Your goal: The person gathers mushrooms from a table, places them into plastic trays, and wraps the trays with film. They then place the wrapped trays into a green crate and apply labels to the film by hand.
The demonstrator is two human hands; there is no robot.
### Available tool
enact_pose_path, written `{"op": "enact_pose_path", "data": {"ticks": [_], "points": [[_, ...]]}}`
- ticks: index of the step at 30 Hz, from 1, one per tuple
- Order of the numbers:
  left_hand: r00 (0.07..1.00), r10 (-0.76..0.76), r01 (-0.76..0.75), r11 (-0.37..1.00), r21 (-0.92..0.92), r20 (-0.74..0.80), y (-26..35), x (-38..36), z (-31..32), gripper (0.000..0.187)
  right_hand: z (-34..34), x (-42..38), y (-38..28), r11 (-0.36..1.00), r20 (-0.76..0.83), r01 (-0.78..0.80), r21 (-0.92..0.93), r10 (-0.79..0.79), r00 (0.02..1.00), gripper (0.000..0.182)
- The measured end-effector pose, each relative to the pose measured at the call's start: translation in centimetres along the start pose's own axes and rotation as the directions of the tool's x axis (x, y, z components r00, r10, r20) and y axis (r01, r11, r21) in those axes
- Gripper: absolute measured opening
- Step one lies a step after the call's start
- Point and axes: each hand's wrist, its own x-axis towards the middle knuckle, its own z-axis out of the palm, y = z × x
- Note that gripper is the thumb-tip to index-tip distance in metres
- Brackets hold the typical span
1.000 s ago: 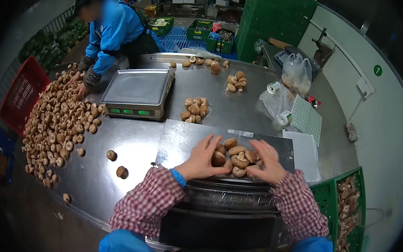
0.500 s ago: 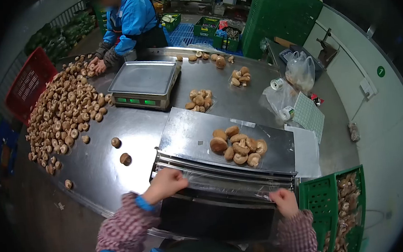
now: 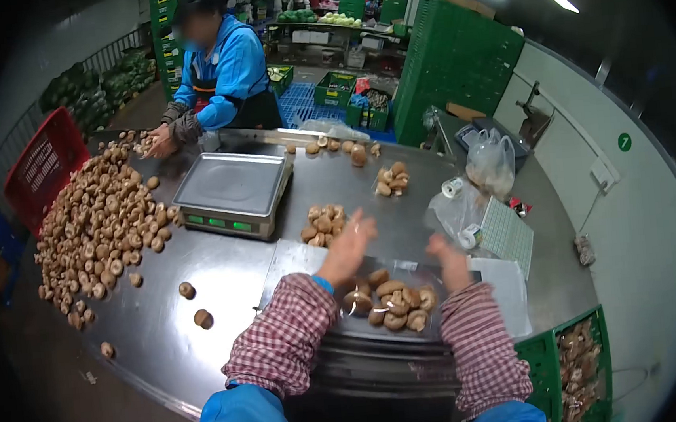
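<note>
A cluster of brown shiitake mushrooms (image 3: pixel 393 306) lies on the metal plate of the wrapping station, under clear plastic film (image 3: pixel 355 302) that shows as glossy streaks. My left hand (image 3: pixel 347 248) reaches beyond the cluster on its left side, fingers closed at the film's far edge, though blurred. On the right, my right hand (image 3: pixel 452 264) is also past the mushrooms, closed on the film, with its fingertips smeared. Just beyond my left hand sits a small group of mushrooms (image 3: pixel 322 225). Another mushroom bunch (image 3: pixel 392 180) stands farther back.
A weighing scale (image 3: pixel 233 189) stands left of centre, beside a large mushroom heap (image 3: pixel 109 229) and a tipped red basket (image 3: pixel 47 166). A co-worker (image 3: pixel 224 69) handles mushrooms at the far end. Plastic bags (image 3: pixel 489 159) lie right; a green crate (image 3: pixel 584 366) holds packed mushrooms.
Both my hands have moved forward from the roller at the near edge to beyond the mushroom cluster, drawing film over it. The camera view has tilted up.
</note>
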Motion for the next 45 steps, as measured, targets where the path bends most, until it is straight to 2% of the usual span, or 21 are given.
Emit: {"op": "enact_pose_path", "data": {"ticks": [2, 3, 4, 6, 8, 10, 14, 18, 22, 25, 28, 29, 32, 34, 36, 38, 41, 42, 43, 44, 45], "points": [[0.93, 0.025, -0.175, 0.907, 0.383, 0.367, -4.3, -0.6, -0.1, 0.036, 2.8, -1.5, 2.9, 0.745, 0.406, 0.432, -0.509, -0.235, 0.883, 0.024], [0.892, -0.041, -0.145, 0.917, 0.371, 0.451, -5.3, -0.7, -0.3, 0.036, 1.9, -1.7, 3.6, 0.842, 0.451, 0.365, -0.397, -0.168, 0.877, 0.024], [0.774, 0.061, -0.407, 0.81, 0.422, 0.63, -6.9, -0.7, -0.7, 0.038, 1.3, -2.2, 2.4, 0.926, 0.501, 0.255, -0.278, -0.087, 0.861, 0.024], [0.785, -0.152, 0.075, 0.986, 0.152, 0.6, -3.6, -2.1, -2.5, 0.034, 0.1, -3.5, 1.7, 0.913, 0.586, -0.367, 0.176, 0.202, 0.785, 0.032], [0.751, -0.292, 0.31, 0.948, 0.075, 0.593, -2.2, -3.1, -3.8, 0.034, -0.4, -4.7, 1.6, 0.736, 0.627, -0.565, 0.374, 0.247, 0.738, 0.039], [0.495, -0.503, 0.669, 0.741, 0.058, 0.709, 0.2, -3.9, -5.4, 0.042, -0.8, -5.4, 0.8, 0.727, 0.673, -0.613, 0.309, 0.288, 0.681, 0.041], [0.396, -0.564, 0.766, 0.638, 0.079, 0.724, 1.2, -5.7, -5.9, 0.048, 0.0, -6.5, -0.3, 0.76, 0.691, -0.612, 0.218, 0.323, 0.647, 0.04], [0.517, -0.459, 0.617, 0.785, 0.058, 0.723, 4.8, -9.2, -5.9, 0.046, -2.3, -11.6, -4.0, 0.767, 0.642, -0.581, 0.273, 0.305, 0.703, 0.036], [0.459, -0.352, 0.53, 0.846, 0.067, 0.815, 5.6, -17.9, -6.4, 0.049, -3.2, -20.3, -6.0, 0.672, 0.76, -0.716, 0.187, 0.363, 0.539, 0.04], [0.29, -0.587, 0.769, 0.613, 0.181, 0.756, 7.5, -21.7, -8.2, 0.043, -1.7, -25.0, -4.1, 0.624, 0.717, -0.741, 0.247, 0.396, 0.573, 0.041], [0.38, -0.77, 0.889, 0.456, 0.026, 0.513, 2.8, -27.0, -8.3, 0.031, -1.0, -26.7, -2.3, 0.602, 0.649, -0.769, 0.217, 0.499, 0.574, 0.038], [0.474, -0.772, 0.881, 0.417, -0.226, 0.424, 2.6, -28.2, -7.8, 0.027, -1.0, -27.3, -2.0, 0.613, 0.61, -0.774, 0.159, 0.555, 0.565, 0.037], [0.63, -0.771, 0.716, 0.531, -0.453, 0.092, 3.8, -29.9, -5.3, 0.029, -1.1, -32.6, 1.5, 0.666, 0.39, -0.694, 0.272, 0.583, 0.713, 0.033], [0.756, -0.645, 0.634, 0.764, -0.117, -0.113, 3.1, -30.3, -4.1, 0.033, 0.8, -35.2, 1.3, 0.837, 0.259, -0.535, 0.117, 0.494, 0.83, 0.022], [0.776, -0.576, 0.573, 0.814, -0.094, -0.259, 2.5, -30.1, -3.1, 0.033, 2.0, -35.5, 1.7, 0.913, 0.076, -0.408, 0.01, 0.407, 0.91, 0.021], [0.586, -0.709, 0.614, 0.704, -0.355, -0.393, 3.5, -30.3, -3.7, 0.033, 1.2, -36.1, 1.4, 0.735, -0.079, -0.566, 0.373, 0.633, 0.77, 0.02], [0.379, -0.825, 0.576, 0.565, -0.591, -0.419, 6.6, -34.6, -6.9, 0.033, -2.9, -39.9, -1.3, 0.181, 0.264, -0.546, 0.818, 0.725, 0.636, 0.013], [0.285, -0.862, 0.582, 0.503, -0.639, -0.419, 7.3, -36.8, -7.5, 0.033, -3.0, -43.4, 1.4, 0.164, 0.274, -0.562, 0.811, 0.742, 0.612, 0.013], [0.216, -0.927, 0.58, 0.374, -0.723, -0.306, 6.4, -40.2, -7.7, 0.033, -2.1, -47.8, 6.1, 0.679, 0.214, -0.648, 0.344, 0.616, 0.759, 0.012], [0.153, -0.971, 0.567, 0.237, -0.789, -0.182, 5.5, -43.0, -7.4, 0.033, -0.9, -49.9, 7.8, 0.889, 0.296, -0.376, -0.262, 0.445, 0.845, 0.011], [0.071, -0.997, 0.552, 0.032, -0.833, 0.008, 4.8, -44.7, -6.3, 0.03, 0.7, -51.3, 10.0, 0.88, 0.286, -0.394, -0.265, 0.462, 0.84, 0.011]]}}
